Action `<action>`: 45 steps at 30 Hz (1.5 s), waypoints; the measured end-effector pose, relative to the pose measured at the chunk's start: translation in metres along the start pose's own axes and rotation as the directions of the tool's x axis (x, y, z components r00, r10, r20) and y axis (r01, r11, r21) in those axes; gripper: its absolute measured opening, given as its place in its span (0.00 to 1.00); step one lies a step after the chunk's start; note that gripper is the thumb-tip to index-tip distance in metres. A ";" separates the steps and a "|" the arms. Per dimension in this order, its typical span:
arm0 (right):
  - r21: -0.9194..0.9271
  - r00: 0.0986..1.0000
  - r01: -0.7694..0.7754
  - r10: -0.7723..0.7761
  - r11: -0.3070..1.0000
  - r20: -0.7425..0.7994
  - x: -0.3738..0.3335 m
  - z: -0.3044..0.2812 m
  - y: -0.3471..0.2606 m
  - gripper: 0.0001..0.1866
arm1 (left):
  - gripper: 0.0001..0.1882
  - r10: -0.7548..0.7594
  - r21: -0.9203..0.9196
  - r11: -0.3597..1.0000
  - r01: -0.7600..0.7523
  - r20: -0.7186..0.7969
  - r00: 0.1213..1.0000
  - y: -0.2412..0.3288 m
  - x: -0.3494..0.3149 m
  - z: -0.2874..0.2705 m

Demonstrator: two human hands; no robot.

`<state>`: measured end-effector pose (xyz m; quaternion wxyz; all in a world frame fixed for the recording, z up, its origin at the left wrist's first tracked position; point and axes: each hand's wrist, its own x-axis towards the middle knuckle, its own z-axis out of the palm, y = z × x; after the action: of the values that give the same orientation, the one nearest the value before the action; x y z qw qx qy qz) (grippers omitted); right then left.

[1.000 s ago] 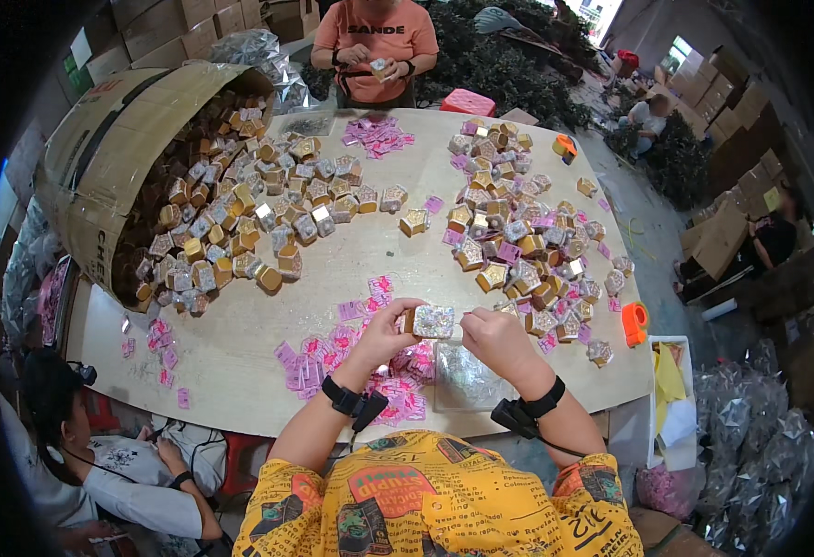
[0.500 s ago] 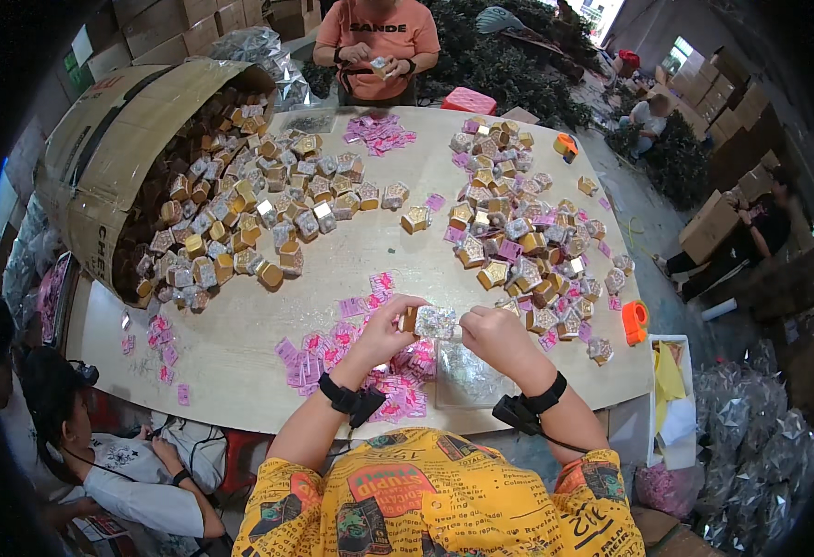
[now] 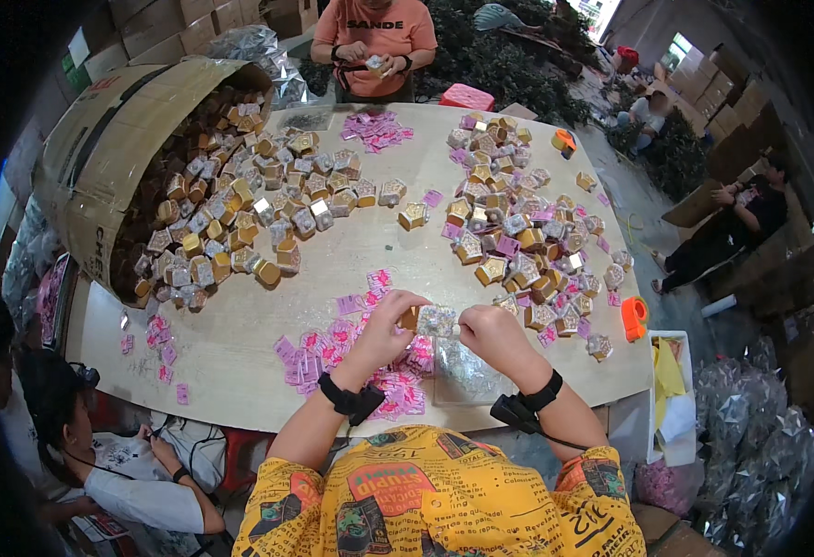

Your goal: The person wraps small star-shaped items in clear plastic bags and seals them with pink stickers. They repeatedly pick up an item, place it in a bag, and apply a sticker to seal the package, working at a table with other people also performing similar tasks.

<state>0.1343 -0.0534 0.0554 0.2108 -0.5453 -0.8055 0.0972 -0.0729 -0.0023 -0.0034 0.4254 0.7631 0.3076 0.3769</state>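
Between my hands is a small gold box with a clear, glittery top point(image 3: 439, 320). My left hand point(image 3: 386, 327) is closed around its gold end. The fingers of my right hand point(image 3: 497, 336) are pinched at its clear end; whether they grip an edge of it or something small, I cannot make out. Pink printed cards point(image 3: 319, 357) lie in a loose heap under and beside my left hand. A flat, clear square tray point(image 3: 467, 376) rests below my right hand, near the table's front edge.
Similar gold boxes point(image 3: 277, 223) spill from a tipped carton point(image 3: 91, 176) at left. More boxes mixed with pink cards form a pile point(image 3: 518, 246) at right, near orange tape dispensers point(image 3: 634, 318). A co-worker point(image 3: 376, 46) stands across the table point(image 3: 231, 362); others sit at left.
My hands and the box have hardly moved; the box looks slightly turned. Across the table, the co-worker's hands have shifted a little. At far right, a person carrying a carton has moved.
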 end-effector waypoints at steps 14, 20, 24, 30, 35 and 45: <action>0.354 0.954 -0.295 0.252 0.888 0.162 0.001 -0.003 0.007 0.06 | 0.25 0.007 0.069 0.998 -0.006 -0.006 1.000 0.004 0.000 0.006; 0.377 0.939 -0.331 0.262 0.865 0.224 0.000 -0.007 0.005 0.06 | 0.25 -0.111 -0.039 0.993 0.112 0.027 0.993 -0.003 -0.005 0.005; 0.425 0.901 -0.424 0.322 0.800 0.291 -0.003 -0.012 0.005 0.08 | 0.24 -0.309 -0.257 0.914 0.315 0.062 0.949 -0.028 -0.009 0.018; 0.619 0.888 -0.459 0.325 0.638 0.325 -0.013 0.009 0.020 0.08 | 0.30 -0.416 -0.840 0.393 0.374 0.200 0.887 0.004 -0.016 0.002; 0.612 0.906 -0.420 0.354 0.670 0.234 -0.023 0.042 0.012 0.09 | 0.21 -0.582 -0.959 0.038 0.280 0.206 0.787 -0.017 -0.028 0.011; 0.388 0.981 -0.158 0.188 0.908 -0.042 -0.017 0.074 0.011 0.08 | 0.21 -0.592 -0.908 0.105 0.406 0.271 0.759 -0.025 -0.025 0.007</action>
<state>0.1159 -0.0600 -0.0184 0.3350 -0.5663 -0.7106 0.2493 -0.0842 -0.0136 -0.0361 0.8575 0.1840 0.3014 0.3741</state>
